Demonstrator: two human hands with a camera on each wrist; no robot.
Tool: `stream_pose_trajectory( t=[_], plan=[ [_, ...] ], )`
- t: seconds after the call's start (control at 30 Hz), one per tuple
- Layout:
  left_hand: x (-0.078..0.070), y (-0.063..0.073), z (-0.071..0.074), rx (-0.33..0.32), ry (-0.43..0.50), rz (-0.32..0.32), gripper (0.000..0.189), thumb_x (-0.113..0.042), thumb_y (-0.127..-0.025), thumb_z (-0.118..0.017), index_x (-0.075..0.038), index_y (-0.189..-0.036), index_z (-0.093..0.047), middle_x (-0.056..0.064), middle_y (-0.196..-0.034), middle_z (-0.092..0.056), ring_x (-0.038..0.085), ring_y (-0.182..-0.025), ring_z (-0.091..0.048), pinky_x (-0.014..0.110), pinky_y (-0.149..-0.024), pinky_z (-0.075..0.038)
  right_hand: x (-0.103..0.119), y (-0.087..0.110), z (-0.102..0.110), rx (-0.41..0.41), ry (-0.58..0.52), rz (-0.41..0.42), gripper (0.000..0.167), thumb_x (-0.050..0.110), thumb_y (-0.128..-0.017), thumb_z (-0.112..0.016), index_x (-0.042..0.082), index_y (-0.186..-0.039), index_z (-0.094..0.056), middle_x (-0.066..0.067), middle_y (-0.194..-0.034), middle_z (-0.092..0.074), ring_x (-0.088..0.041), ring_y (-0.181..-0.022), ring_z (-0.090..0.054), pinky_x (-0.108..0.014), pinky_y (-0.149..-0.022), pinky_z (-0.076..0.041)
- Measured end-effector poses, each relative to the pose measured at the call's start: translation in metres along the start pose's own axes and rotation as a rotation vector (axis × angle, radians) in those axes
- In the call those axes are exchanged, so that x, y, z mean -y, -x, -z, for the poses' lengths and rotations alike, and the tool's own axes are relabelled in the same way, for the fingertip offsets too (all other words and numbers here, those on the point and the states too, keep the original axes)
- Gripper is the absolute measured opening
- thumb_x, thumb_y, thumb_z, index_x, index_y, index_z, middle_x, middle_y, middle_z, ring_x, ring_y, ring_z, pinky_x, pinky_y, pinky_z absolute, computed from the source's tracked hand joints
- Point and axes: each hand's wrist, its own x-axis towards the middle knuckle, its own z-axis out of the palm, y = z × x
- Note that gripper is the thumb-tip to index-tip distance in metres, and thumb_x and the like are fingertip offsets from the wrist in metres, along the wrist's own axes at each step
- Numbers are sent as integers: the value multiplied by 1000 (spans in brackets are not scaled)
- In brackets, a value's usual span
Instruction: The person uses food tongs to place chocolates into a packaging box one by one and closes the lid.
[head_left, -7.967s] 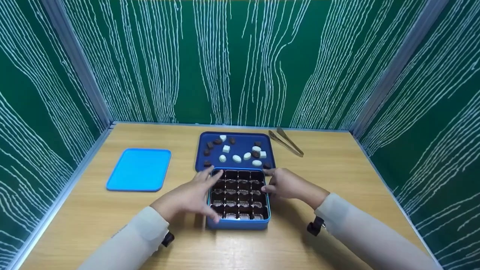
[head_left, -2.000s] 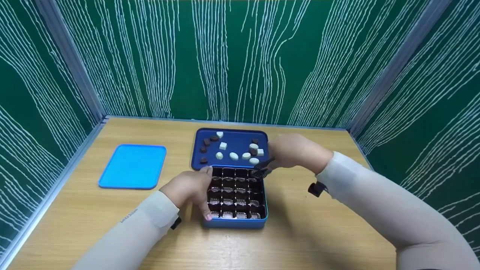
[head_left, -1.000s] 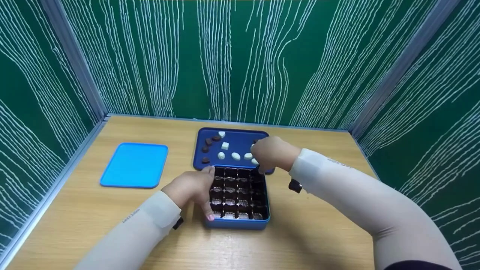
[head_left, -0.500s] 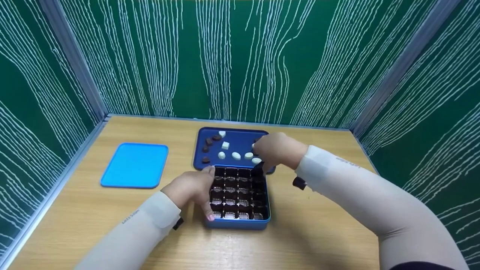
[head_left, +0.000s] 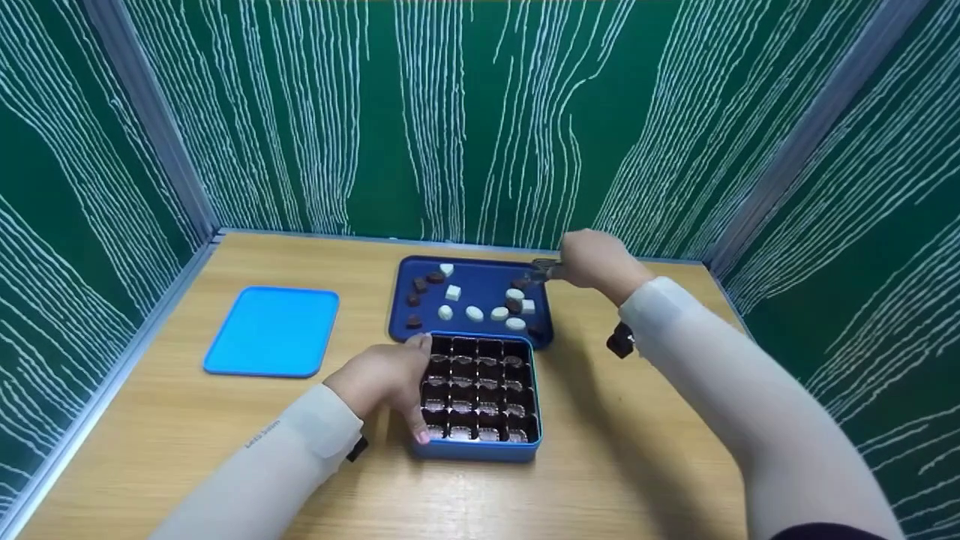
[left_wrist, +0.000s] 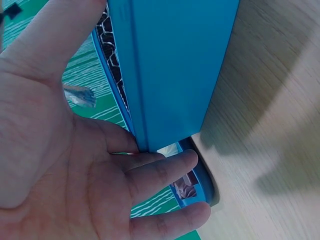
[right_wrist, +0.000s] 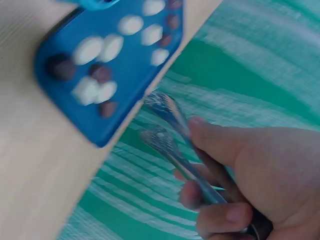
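My left hand (head_left: 386, 379) holds the left side of the blue box (head_left: 476, 450), thumb at the front corner, fingers at the back corner. In the left wrist view the fingers reach past the box's side (left_wrist: 175, 70). A dark divided liner fills the box; a round brown chocolate (head_left: 513, 361) appears in its back right compartment. My right hand (head_left: 596, 255) grips metal tongs (head_left: 547, 268) above the right back of the dark blue tray (head_left: 480, 271). In the right wrist view, the tongs' tips (right_wrist: 160, 137) stand apart with nothing between them. White chocolates (head_left: 474, 313) and brown chocolates (head_left: 413, 322) lie on the tray.
A bright blue lid (head_left: 274, 330) lies on the wooden table (head_left: 360, 495) at the left. The tray sits directly behind the box. Green panels with white streaks (head_left: 480, 135) enclose the table at the back and both sides.
My right hand has lifted the tongs out of the box's back right corner and carried them back over the tray. A brown chocolate now shows in that corner. My left hand stays put.
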Motion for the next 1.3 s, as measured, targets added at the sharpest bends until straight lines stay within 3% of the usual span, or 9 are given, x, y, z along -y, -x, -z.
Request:
stream_pose_trajectory(
  t=[0.2, 0.57, 0.77, 0.87, 1.1, 1.3],
  plan=[
    [0, 1, 1, 2, 10, 11, 176, -58, -52, -110, -7, -183, -4, 11, -194, -8, 43, -160, -51, 55, -130, -51, -14, -31, -39, 3, -168, -154, 37, 41, -109, -79, 3, -107, -78, -11, -96, -74, -26, -82, -65, -39, -73, -55],
    [0, 1, 1, -3, 28, 1, 175, -58, -52, -110, -7, -183, -4, 11, -193, -7, 42, -163, -49, 53, -131, -51, -3, -59, -72, 29, -233, -230, 40, 38, -113, -72, -1, -123, -78, -14, -109, -76, -29, -92, -67, -44, -83, -58],
    [3, 1, 2, -6, 38, 4, 176, -57, -51, -111, -7, -183, -5, 12, -193, -6, 45, -168, -40, 56, -135, -45, 1, -59, -73, 24, -232, -220, 37, 33, -113, -72, -1, -127, -76, -17, -117, -79, -31, -98, -70, -48, -93, -64],
    [3, 1, 3, -7, 41, 2, 175, -56, -52, -111, -7, -183, -5, 13, -193, -6, 44, -170, -37, 56, -137, -42, -2, -56, -70, 28, -209, -204, 35, 32, -111, -75, 0, -124, -76, -15, -114, -80, -29, -95, -70, -47, -90, -64],
    [2, 3, 3, -11, -11, -11, 174, -59, -55, -111, -4, -182, -6, 14, -193, -10, 39, -158, -55, 53, -129, -52, -5, -42, -59, 41, -114, -115, 36, 34, -109, -79, -1, -118, -78, -15, -109, -81, -27, -89, -70, -46, -84, -66],
    [1, 3, 2, -7, 4, -11, 173, -57, -55, -111, -5, -182, -6, 15, -193, -8, 42, -166, -45, 54, -133, -48, -9, -31, -52, 27, -114, -101, 38, 39, -107, -81, 1, -112, -78, -12, -103, -78, -26, -86, -66, -42, -79, -60]
  ],
)
